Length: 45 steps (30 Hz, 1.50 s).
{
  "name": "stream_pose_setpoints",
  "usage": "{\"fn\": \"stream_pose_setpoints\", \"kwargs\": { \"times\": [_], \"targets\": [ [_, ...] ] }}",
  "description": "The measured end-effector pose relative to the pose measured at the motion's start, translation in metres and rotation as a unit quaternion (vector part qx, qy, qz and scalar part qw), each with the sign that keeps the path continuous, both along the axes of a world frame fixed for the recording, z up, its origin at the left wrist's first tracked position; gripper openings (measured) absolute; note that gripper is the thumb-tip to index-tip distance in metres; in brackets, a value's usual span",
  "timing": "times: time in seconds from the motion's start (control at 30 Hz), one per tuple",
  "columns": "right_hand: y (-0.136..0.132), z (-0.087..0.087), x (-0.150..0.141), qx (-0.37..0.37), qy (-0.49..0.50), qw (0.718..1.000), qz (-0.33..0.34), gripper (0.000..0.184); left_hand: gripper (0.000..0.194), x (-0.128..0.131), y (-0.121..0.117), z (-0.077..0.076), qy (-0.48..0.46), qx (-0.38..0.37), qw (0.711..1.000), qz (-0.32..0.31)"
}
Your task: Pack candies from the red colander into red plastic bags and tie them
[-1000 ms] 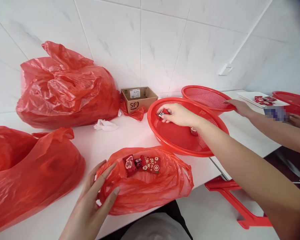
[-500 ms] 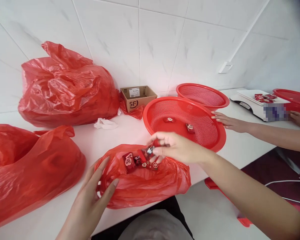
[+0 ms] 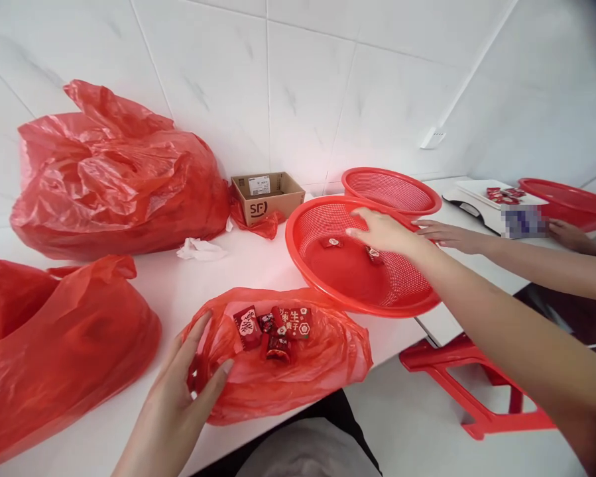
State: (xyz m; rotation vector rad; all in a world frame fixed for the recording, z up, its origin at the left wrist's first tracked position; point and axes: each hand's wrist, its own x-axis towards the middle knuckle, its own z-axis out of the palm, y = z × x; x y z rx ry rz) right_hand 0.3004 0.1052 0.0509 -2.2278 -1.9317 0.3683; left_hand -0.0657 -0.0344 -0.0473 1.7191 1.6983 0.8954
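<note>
My left hand (image 3: 178, 397) pinches the open rim of a small red plastic bag (image 3: 298, 377) at the table's near edge. Several red wrapped candies (image 3: 275, 328) lie in its mouth. My right hand (image 3: 384, 232) reaches over a big red perforated basket (image 3: 345, 278), fingers curled together and pointing left; what they hold is hidden. Two red candies (image 3: 330, 242) lie in the basket, one right under my hand. Another person's hand (image 3: 447, 235) rests on the basket's far right rim.
Two large stuffed red bags (image 3: 113, 179) (image 3: 54, 344) fill the left side. A small cardboard box (image 3: 265, 195) and a crumpled tissue (image 3: 198, 250) sit by the wall. A second basket (image 3: 392, 189), a scale with candies (image 3: 486, 195) and a red stool (image 3: 467, 391) are at the right.
My right hand picked a candy from the small bag and swung right, back over the big basket. My left hand stayed on the bag. The other person's hand moved onto the basket's rim.
</note>
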Motion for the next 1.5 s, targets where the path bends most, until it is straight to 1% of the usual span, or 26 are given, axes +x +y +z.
{"fn": "stream_pose_setpoints", "kwargs": {
  "times": [0.03,0.1,0.2,0.3,0.4,0.47,0.53,0.6,0.67,0.73,0.77,0.8,0.83,0.87,0.9,0.93,1.0,1.03,1.1,1.13,1.23,1.3,1.37,1.4,1.43,1.5],
  "targets": [
    [0.013,-0.005,0.014,-0.043,-0.017,0.998,-0.034,0.075,0.069,-0.002,0.000,-0.003,-0.001,0.001,1.000,-0.001],
    [0.031,-0.020,0.030,-0.092,-0.028,0.993,-0.063,0.089,0.069,-0.007,0.002,-0.009,0.000,0.004,1.000,-0.008],
    [0.048,-0.044,0.021,-0.117,-0.022,0.991,-0.053,0.093,0.069,-0.010,0.006,-0.016,0.007,0.001,1.000,-0.019],
    [0.064,-0.058,-0.006,-0.115,-0.029,0.993,-0.019,0.079,0.068,-0.009,0.009,-0.017,0.008,-0.001,1.000,-0.014],
    [0.075,-0.058,-0.025,-0.095,-0.014,0.995,0.028,0.048,0.066,-0.009,0.009,-0.015,0.000,-0.001,1.000,0.005],
    [0.075,-0.049,-0.028,-0.091,0.017,0.994,0.058,0.027,0.067,-0.009,0.008,-0.013,-0.009,-0.014,1.000,0.006],
    [0.067,-0.029,-0.028,-0.091,0.061,0.991,0.082,0.014,0.069,-0.009,0.006,-0.009,-0.020,-0.029,0.999,0.004],
    [0.049,-0.002,-0.029,-0.083,0.112,0.985,0.102,0.014,0.070,-0.007,0.006,-0.002,-0.036,-0.036,0.999,0.004],
    [0.019,0.026,-0.038,-0.050,0.178,0.973,0.137,0.017,0.069,-0.003,0.007,0.005,-0.052,-0.031,0.998,0.003],
    [-0.022,0.043,-0.058,-0.016,0.315,0.923,0.219,0.012,0.068,0.002,0.009,0.012,-0.065,-0.028,0.998,-0.001],
    [-0.043,0.044,-0.072,-0.032,0.338,0.906,0.252,0.013,0.068,0.004,0.010,0.014,-0.066,-0.026,0.997,-0.003],
    [-0.063,0.039,-0.087,-0.046,0.342,0.893,0.288,0.016,0.067,0.006,0.010,0.015,-0.065,-0.026,0.998,-0.004],
    [-0.081,0.028,-0.102,-0.060,0.325,0.886,0.327,0.022,0.067,0.007,0.009,0.016,-0.062,-0.024,0.998,-0.006],
    [-0.094,0.014,-0.116,-0.039,0.300,0.889,0.345,0.029,0.067,0.007,0.008,0.017,-0.058,-0.021,0.998,-0.009],
    [-0.103,-0.002,-0.128,-0.012,0.269,0.901,0.339,0.037,0.068,0.007,0.007,0.016,-0.052,-0.014,0.999,-0.010],
    [-0.107,-0.019,-0.137,0.017,0.248,0.910,0.332,0.042,0.068,0.005,0.005,0.016,-0.045,-0.007,0.999,-0.011],
    [-0.104,-0.046,-0.146,0.016,0.244,0.916,0.319,0.051,0.069,0.000,0.001,0.012,-0.034,0.002,0.999,-0.009],
    [-0.101,-0.055,-0.145,0.007,0.252,0.916,0.313,0.053,0.069,-0.003,-0.001,0.010,-0.028,0.002,1.000,-0.009],
    [-0.094,-0.063,-0.138,0.000,0.258,0.918,0.301,0.051,0.070,-0.009,-0.002,0.006,-0.018,0.000,1.000,-0.009],
    [-0.094,-0.063,-0.134,0.016,0.248,0.923,0.294,0.049,0.071,-0.011,-0.002,0.003,-0.015,0.000,1.000,-0.012],
    [-0.106,-0.060,-0.128,0.105,0.212,0.927,0.290,0.039,0.072,-0.012,0.001,-0.001,-0.016,0.007,1.000,-0.017],
    [-0.123,-0.063,-0.134,0.131,0.216,0.910,0.329,0.029,0.072,-0.011,0.003,-0.002,-0.024,0.007,1.000,-0.018],
    [-0.139,-0.073,-0.146,0.113,0.193,0.892,0.394,0.021,0.073,-0.009,0.005,-0.001,-0.027,0.004,1.000,-0.015],
    [-0.145,-0.080,-0.153,0.099,0.165,0.886,0.422,0.022,0.073,-0.008,0.006,0.000,-0.027,0.003,1.000,-0.013],
    [-0.149,-0.088,-0.160,0.089,0.133,0.885,0.438,0.025,0.073,-0.008,0.006,0.000,-0.028,0.004,1.000,-0.012],
    [-0.150,-0.101,-0.167,0.086,0.092,0.893,0.433,0.027,0.072,-0.008,0.007,-0.001,-0.029,0.008,0.999,-0.011]
  ]
}}
